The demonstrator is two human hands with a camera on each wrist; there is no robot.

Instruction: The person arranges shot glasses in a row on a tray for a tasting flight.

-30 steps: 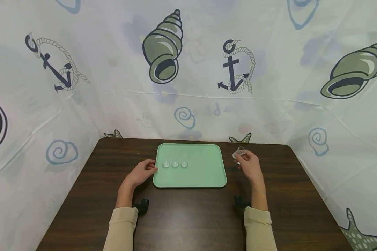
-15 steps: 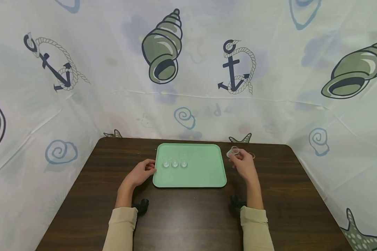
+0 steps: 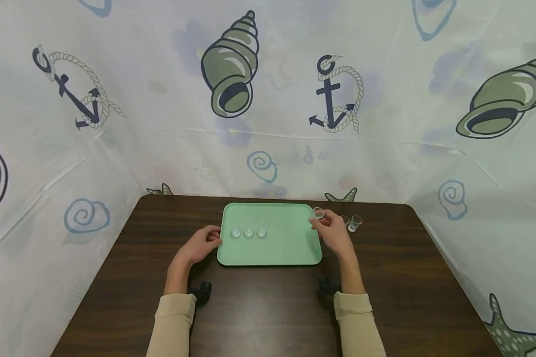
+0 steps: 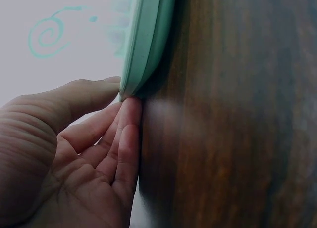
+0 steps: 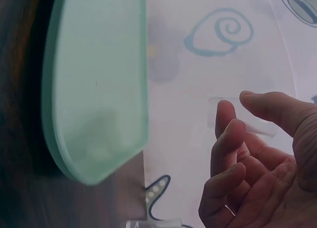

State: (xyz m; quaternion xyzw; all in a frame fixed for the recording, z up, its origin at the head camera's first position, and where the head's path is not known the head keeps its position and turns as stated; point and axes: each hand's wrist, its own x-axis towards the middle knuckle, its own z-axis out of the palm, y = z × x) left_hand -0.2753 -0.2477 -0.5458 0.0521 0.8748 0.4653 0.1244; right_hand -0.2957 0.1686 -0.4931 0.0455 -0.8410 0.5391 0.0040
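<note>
A light green tray (image 3: 290,240) lies on the dark wooden table, with three small clear cups (image 3: 248,232) in a row on its left half. My left hand (image 3: 202,244) grips the tray's left rim; the left wrist view shows the thumb (image 4: 106,89) on top and fingertips (image 4: 131,109) at its underside. Over the tray's right edge, my right hand (image 3: 333,233) pinches another clear cup (image 3: 318,212) between thumb and fingers. In the right wrist view this cup (image 5: 213,112) is faint and partly hidden by the fingers, held apart from the tray.
Right of my right hand stands a clear cup (image 3: 355,223) on the table (image 3: 397,258), with a second cup (image 3: 346,220) partly behind the hand. A printed curtain (image 3: 286,114) surrounds the table's back and sides.
My right hand has carried its cup leftward, from beside the tray to above its right edge. This uncovers cups on the table behind it. My left hand stays at the rim.
</note>
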